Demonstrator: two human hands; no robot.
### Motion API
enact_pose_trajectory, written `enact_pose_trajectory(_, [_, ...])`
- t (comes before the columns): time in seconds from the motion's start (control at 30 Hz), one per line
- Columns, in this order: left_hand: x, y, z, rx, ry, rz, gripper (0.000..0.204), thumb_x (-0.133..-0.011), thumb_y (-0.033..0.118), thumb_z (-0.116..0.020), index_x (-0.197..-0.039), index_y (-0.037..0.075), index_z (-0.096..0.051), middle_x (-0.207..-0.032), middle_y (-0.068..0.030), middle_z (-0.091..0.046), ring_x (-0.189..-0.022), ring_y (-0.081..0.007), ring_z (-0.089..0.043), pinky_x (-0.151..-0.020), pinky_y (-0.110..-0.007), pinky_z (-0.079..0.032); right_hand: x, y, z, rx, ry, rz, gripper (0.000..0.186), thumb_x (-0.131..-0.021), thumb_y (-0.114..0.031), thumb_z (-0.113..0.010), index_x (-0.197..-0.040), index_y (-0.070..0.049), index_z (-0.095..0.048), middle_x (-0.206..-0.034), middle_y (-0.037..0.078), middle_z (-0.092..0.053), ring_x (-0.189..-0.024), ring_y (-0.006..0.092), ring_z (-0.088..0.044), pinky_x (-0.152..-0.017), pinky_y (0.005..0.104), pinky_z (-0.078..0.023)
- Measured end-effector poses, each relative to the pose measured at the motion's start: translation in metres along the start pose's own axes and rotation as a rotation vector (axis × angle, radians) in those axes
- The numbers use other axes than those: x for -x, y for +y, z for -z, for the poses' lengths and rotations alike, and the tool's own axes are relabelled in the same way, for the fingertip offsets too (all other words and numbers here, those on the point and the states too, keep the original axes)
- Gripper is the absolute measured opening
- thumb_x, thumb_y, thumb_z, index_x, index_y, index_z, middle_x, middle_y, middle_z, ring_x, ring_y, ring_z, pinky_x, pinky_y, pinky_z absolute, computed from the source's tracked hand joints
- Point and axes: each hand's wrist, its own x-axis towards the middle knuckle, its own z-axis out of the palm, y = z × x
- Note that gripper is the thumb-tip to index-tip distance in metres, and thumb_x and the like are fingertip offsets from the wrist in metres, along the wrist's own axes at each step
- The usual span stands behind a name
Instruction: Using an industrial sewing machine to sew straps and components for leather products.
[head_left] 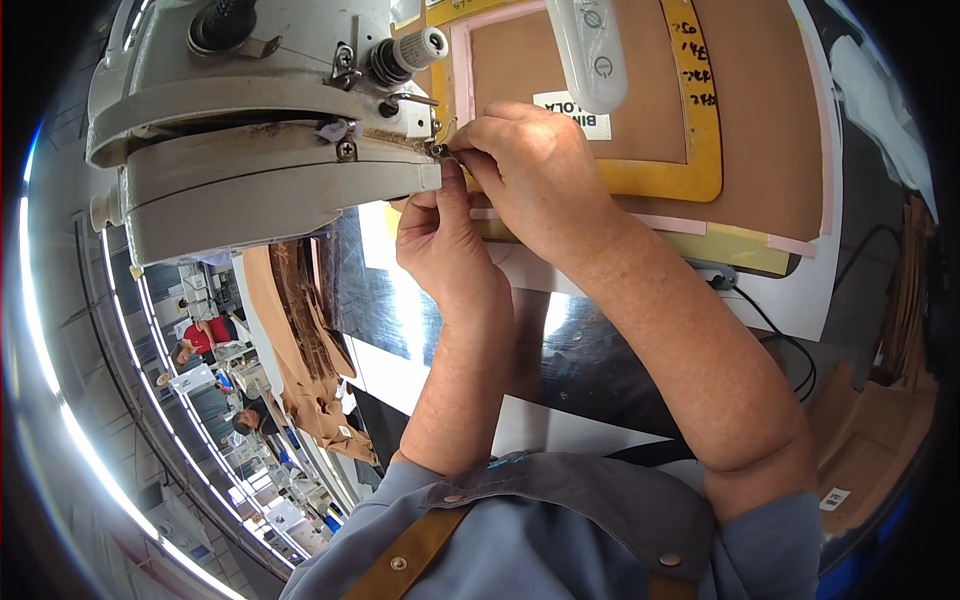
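Note:
Both my hands meet at the needle end of a cream sewing machine (240, 190). My left hand (450, 235) comes up from below, thumb and fingers pinched beside the machine's end cover; what they hold, if anything, is too small to tell. My right hand (535, 165) reaches in from the right with its fingertips pressed together at a small metal part (440, 150). Whether a thread or a needle is between them cannot be seen. Beneath the hands lies a yellow frame template (650, 180) around a brown panel (630, 60) edged with pink tape strips.
A white lamp or handheld device (590, 60) hangs over the panel. Dark cables (790, 350) run along the right. Brown cut pieces (320, 390) hang at the left, and more (870, 450) lie at lower right. Other people (205, 335) sit at machines in the far left background.

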Motion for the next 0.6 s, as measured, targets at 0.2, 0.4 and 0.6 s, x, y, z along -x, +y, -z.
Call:
enact_pose_trajectory(0.2, [-0.001, -0.001, -0.001, -0.005, -0.023, -0.003, 0.016, -0.097, 0.017, -0.069, -0.087, 0.004, -0.068, -0.085, -0.0039, -0.07, -0.074, -0.0081, -0.062, -0.069, -0.022, -0.049, 0.001, 0.006, 0.001, 0.066, -0.007, 0.014, 0.01, -0.08, -0.003, -0.071, -0.089, 0.0, -0.071, -0.083, 0.012, -0.068, -0.077, 0.0302, -0.068, -0.07, 0.0383, -0.056])
enact_pose_trajectory(0.4, [-0.003, -0.003, 0.01, 0.001, -0.018, 0.01, 0.01, -0.094, 0.011, -0.071, -0.09, 0.003, -0.067, -0.091, -0.0061, -0.071, -0.081, -0.0113, -0.064, -0.079, -0.025, -0.051, -0.001, 0.003, 0.012, 0.104, -0.026, -0.015, 0.009, -0.081, -0.003, -0.071, -0.089, -0.001, -0.07, -0.083, 0.012, -0.067, -0.076, 0.0301, -0.068, -0.07, 0.039, -0.056])
enact_pose_trajectory(0.6, [-0.001, -0.001, 0.015, 0.02, -0.05, -0.005, 0.009, -0.093, 0.006, -0.07, -0.099, 0.0, -0.067, -0.097, -0.0087, -0.071, -0.09, -0.0137, -0.065, -0.086, -0.026, -0.05, -0.002, 0.01, 0.017, 0.154, 0.1, 0.021, 0.009, -0.083, -0.004, -0.071, -0.091, -0.002, -0.067, -0.085, 0.011, -0.068, -0.076, 0.0268, -0.068, -0.069, 0.0355, -0.056])
